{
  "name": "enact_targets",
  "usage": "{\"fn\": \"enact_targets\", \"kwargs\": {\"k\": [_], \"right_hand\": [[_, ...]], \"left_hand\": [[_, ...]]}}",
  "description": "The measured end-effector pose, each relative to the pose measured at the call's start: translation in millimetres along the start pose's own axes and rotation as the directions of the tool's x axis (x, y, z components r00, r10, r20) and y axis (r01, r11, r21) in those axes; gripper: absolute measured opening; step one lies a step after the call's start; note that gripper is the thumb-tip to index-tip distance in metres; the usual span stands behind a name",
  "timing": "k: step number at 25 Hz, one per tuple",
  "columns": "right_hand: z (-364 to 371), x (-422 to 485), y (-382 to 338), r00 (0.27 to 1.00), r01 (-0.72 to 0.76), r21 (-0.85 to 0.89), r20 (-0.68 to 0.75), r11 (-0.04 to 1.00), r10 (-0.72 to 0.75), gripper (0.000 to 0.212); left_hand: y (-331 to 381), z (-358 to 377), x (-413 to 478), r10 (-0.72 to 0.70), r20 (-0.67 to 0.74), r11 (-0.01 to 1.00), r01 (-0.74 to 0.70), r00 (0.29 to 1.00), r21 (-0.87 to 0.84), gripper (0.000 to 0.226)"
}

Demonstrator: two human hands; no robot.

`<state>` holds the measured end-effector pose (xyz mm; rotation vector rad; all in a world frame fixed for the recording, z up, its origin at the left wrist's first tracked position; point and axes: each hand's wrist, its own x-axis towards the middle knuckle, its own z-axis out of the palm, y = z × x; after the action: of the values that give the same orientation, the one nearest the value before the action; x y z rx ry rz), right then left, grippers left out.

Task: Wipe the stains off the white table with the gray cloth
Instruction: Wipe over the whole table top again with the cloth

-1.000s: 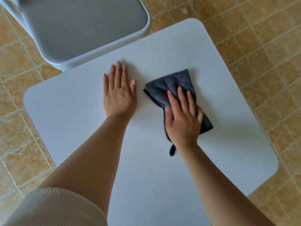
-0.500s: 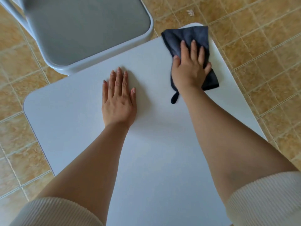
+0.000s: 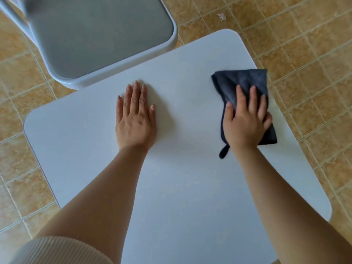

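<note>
The white table (image 3: 186,187) fills the middle of the head view, its corners rounded. A dark gray cloth (image 3: 242,82) lies folded at the table's right edge, its far corner reaching over the edge. My right hand (image 3: 245,122) presses down on the cloth, fingers spread over it and the thumb side curled around its right edge. My left hand (image 3: 135,117) rests flat on the tabletop near the middle, fingers together, holding nothing. No stain shows on the visible surface.
A chair with a gray seat (image 3: 95,35) and a pale frame stands against the table's far left edge. Tan floor tiles (image 3: 304,44) surround the table, with a small scrap of debris (image 3: 221,16) on them at the back.
My right hand swept the cloth from the table's middle out to the far right corner, then drew it back toward me along the right edge. My left hand stayed flat in place.
</note>
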<state>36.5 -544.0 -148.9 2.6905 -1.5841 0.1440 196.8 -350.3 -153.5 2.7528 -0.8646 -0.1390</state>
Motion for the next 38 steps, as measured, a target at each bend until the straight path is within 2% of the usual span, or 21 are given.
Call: {"fn": "enact_targets", "kwargs": {"k": [2,4,11,18,21,23,26,29,32,34,36,38], "right_hand": [[-4,37,-6,0.989,-0.092,0.039,0.119,0.995,0.087,0.052],[-6,74,-17,0.975,-0.131,0.075,0.192,0.989,0.114,0.054],[-11,137,-68,0.945,0.002,0.099,0.324,0.995,-0.034,0.054],[-8,94,-112,0.929,0.235,0.154,0.256,0.960,-0.268,0.052],[-5,48,-135,0.918,0.322,0.181,0.181,0.929,-0.353,0.051],[-1,6,-146,0.905,0.397,0.199,0.078,0.896,-0.418,0.049],[1,-60,-140,0.868,0.486,0.240,-0.023,0.840,-0.495,0.045],[-11,-116,-92,0.842,0.535,0.203,-0.048,0.820,-0.537,0.042],[-16,-131,-31,0.886,0.463,0.121,-0.036,0.878,-0.462,0.041],[-17,-116,-18,0.957,0.287,0.066,0.008,0.955,-0.289,0.043],[-16,-87,-37,0.992,0.091,0.071,0.077,0.993,-0.097,0.047],[-14,-54,-75,0.984,-0.012,0.114,0.176,0.993,-0.008,0.050]], "left_hand": [[0,0,0,-0.001,0.000,1.000,0.001,1.000,0.005,0.058],[0,0,0,0.003,-0.003,1.000,-0.003,1.000,0.007,0.059],[-1,3,0,0.005,-0.013,1.000,-0.005,1.000,0.012,0.060],[-4,4,1,0.017,-0.034,1.000,-0.018,0.999,-0.009,0.060],[-8,-5,0,0.016,-0.066,0.979,-0.029,0.998,-0.200,0.062],[-16,-12,-6,-0.025,-0.087,0.946,-0.005,0.996,-0.324,0.061],[-35,-23,-39,-0.110,-0.111,0.965,0.080,0.988,-0.250,0.058],[-56,-29,-87,-0.150,-0.079,0.983,0.140,0.986,-0.116,0.056],[-77,-26,-119,-0.188,-0.039,0.982,0.186,0.981,-0.042,0.057],[-84,-22,-127,-0.186,-0.038,0.982,0.185,0.982,-0.033,0.056],[-84,-20,-127,-0.183,-0.046,0.983,0.182,0.982,-0.036,0.056],[-85,-19,-127,-0.188,-0.052,0.982,0.186,0.981,-0.037,0.056]]}}
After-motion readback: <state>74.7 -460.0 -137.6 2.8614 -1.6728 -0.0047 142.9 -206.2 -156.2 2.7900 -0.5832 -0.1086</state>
